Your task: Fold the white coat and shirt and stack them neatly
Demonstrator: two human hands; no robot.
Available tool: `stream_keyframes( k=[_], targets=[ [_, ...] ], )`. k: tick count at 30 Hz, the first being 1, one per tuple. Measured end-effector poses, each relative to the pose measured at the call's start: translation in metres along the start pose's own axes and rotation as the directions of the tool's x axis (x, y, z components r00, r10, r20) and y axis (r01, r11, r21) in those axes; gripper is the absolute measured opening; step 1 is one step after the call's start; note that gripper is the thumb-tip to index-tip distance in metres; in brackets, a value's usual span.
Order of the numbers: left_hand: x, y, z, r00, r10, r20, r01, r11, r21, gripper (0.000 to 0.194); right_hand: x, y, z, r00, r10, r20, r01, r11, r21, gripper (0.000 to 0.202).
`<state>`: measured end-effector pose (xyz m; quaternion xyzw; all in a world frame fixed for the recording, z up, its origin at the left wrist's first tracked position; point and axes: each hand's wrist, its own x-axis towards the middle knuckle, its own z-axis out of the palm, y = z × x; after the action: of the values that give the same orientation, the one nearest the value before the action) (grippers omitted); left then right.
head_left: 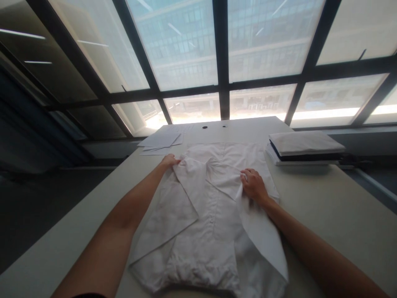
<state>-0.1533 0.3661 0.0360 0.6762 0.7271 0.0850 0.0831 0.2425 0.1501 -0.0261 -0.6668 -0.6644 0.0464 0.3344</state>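
Note:
A white buttoned shirt lies spread on the pale table, its row of buttons running down the middle. One sleeve is folded inward over the front on the left side. My left hand pinches the cloth at the upper left edge of that folded part. On the other side, my right hand grips the shirt's right part, with a loose flap of fabric curving down below it. The fingertips of my right hand are partly hidden in the cloth. Beneath the shirt's top, a white fabric layer reaches toward the far side.
Loose white papers rest at the table's left far side. A stack of folded white and dark cloth sits at the right edge. Two round holes show in the table near its far edge. Large dark-framed windows rise beyond.

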Motion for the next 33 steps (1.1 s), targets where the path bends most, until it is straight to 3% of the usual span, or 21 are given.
stream_keyframes(
  k=[5, 9, 11, 12, 14, 15, 16, 17, 19, 21, 24, 26, 30, 33],
  targets=[
    [-0.024, 0.003, -0.015, 0.997, -0.053, -0.057, 0.04, 0.977, -0.207, 0.029, 0.0, 0.0, -0.001, 1.0, -0.008, -0.008, 0.008, 1.0, 0.009, 0.029],
    [-0.04, 0.035, -0.034, 0.975, -0.02, -0.221, -0.074, 0.91, -0.407, 0.037, 0.0, 0.0, -0.001, 1.0, -0.004, -0.01, 0.004, 1.0, 0.003, 0.029],
    [-0.051, 0.059, -0.044, 0.969, 0.123, -0.216, -0.227, 0.794, -0.564, 0.046, 0.0, -0.001, 0.0, 1.0, -0.004, -0.011, 0.004, 1.0, -0.001, 0.029],
    [-0.057, 0.07, -0.049, 0.946, 0.273, -0.177, -0.319, 0.666, -0.675, 0.049, 0.0, 0.0, 0.0, 1.0, -0.005, -0.011, 0.005, 1.0, -0.003, 0.029],
    [-0.067, 0.089, -0.053, 0.82, 0.562, -0.107, -0.412, 0.452, -0.791, 0.054, 0.0, 0.0, 0.0, 1.0, -0.006, -0.01, 0.006, 1.0, -0.003, 0.029],
    [-0.069, 0.096, -0.052, 0.756, 0.647, -0.094, -0.443, 0.402, -0.801, 0.056, 0.0, 0.0, 0.001, 1.0, -0.007, -0.009, 0.007, 1.0, -0.001, 0.029],
    [-0.07, 0.099, -0.048, 0.727, 0.681, -0.088, -0.486, 0.42, -0.766, 0.056, 0.0, 0.0, 0.001, 1.0, -0.007, -0.009, 0.007, 1.0, 0.001, 0.03],
    [-0.069, 0.1, -0.042, 0.732, 0.676, -0.085, -0.534, 0.493, -0.686, 0.056, 0.0, 0.001, 0.001, 1.0, -0.007, -0.008, 0.007, 1.0, 0.003, 0.03],
    [-0.065, 0.092, -0.022, 0.796, 0.601, -0.073, -0.568, 0.698, -0.435, 0.056, -0.001, 0.001, 0.0, 1.0, -0.006, -0.003, 0.006, 1.0, 0.006, 0.03],
    [-0.062, 0.075, 0.003, 0.863, 0.503, -0.042, -0.5, 0.842, -0.202, 0.054, -0.001, 0.001, -0.001, 1.0, -0.009, 0.003, 0.009, 1.0, 0.001, 0.03],
    [-0.062, 0.039, 0.035, 0.911, 0.412, -0.014, -0.411, 0.907, -0.093, 0.054, -0.002, 0.0, -0.002, 1.0, -0.014, 0.009, 0.014, 1.0, -0.017, 0.029],
    [-0.065, 0.015, 0.045, 0.941, 0.339, -0.004, -0.339, 0.94, -0.031, 0.055, -0.001, 0.0, -0.002, 1.0, -0.023, 0.016, 0.023, 0.999, -0.025, 0.029],
    [-0.066, -0.017, 0.043, 0.978, 0.208, 0.026, -0.209, 0.975, 0.069, 0.057, 0.0, 0.0, -0.001, 0.997, -0.059, 0.04, 0.06, 0.998, -0.03, 0.029],
    [-0.074, -0.021, 0.037, 0.984, 0.179, 0.017, -0.179, 0.979, 0.096, 0.057, 0.001, 0.0, -0.001, 0.997, -0.07, 0.035, 0.071, 0.997, -0.004, 0.033]
  ],
)
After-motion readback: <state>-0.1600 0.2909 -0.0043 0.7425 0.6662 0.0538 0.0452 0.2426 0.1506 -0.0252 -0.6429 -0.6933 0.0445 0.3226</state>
